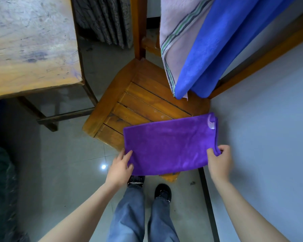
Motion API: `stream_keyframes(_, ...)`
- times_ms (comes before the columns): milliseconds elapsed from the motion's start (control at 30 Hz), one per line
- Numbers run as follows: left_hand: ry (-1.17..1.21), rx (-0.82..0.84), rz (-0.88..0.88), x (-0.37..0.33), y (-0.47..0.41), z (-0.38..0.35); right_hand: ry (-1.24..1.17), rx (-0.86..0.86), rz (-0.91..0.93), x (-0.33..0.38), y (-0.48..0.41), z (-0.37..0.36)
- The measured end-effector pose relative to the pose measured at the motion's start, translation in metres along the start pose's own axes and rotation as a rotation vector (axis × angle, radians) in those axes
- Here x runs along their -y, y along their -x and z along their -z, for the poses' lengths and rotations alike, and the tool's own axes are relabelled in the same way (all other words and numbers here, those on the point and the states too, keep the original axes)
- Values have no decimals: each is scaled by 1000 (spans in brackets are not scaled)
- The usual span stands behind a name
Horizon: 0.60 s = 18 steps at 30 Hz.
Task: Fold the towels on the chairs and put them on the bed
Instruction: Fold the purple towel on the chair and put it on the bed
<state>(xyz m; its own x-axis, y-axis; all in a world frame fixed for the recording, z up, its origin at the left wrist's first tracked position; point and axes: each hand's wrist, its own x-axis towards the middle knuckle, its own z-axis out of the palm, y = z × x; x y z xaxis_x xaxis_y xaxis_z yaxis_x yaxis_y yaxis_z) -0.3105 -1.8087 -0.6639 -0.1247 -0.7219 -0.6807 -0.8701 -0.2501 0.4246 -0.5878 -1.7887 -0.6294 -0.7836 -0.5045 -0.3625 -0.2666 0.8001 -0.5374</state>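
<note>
Slatted wooden chair seat under folded, plush purple towel, both hands gripping.

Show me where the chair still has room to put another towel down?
The bare slats of the chair seat, between the purple towel and the hanging blue towel, are free. The front is crowded: both hands, left and right, hold the purple towel there.

Single head-worn wide-angle view, looking steeply down, close over left hand and right hand, floor beneath them.
</note>
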Motion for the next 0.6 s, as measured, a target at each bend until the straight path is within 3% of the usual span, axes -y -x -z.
stream_keyframes(100,523,-41,142,-12,-4,10,52,140,207,25,36,-9)
stream_keyframes(167,738,-70,206,-19,-8,17,71,237,368,34,61,-20)
stream_keyframes(233,815,-73,249,-22,-9,23,96,326,496,35,80,-36)
stream_keyframes(367,935,8,300,-23,-18,33,152,555,456,34,101,-66)
stream_keyframes(500,991,72,356,-17,-26,32,85,580,408,44,114,-75)
stream_keyframes(600,1065,76,388,-12,-29,32,76,586,532,46,126,-74)
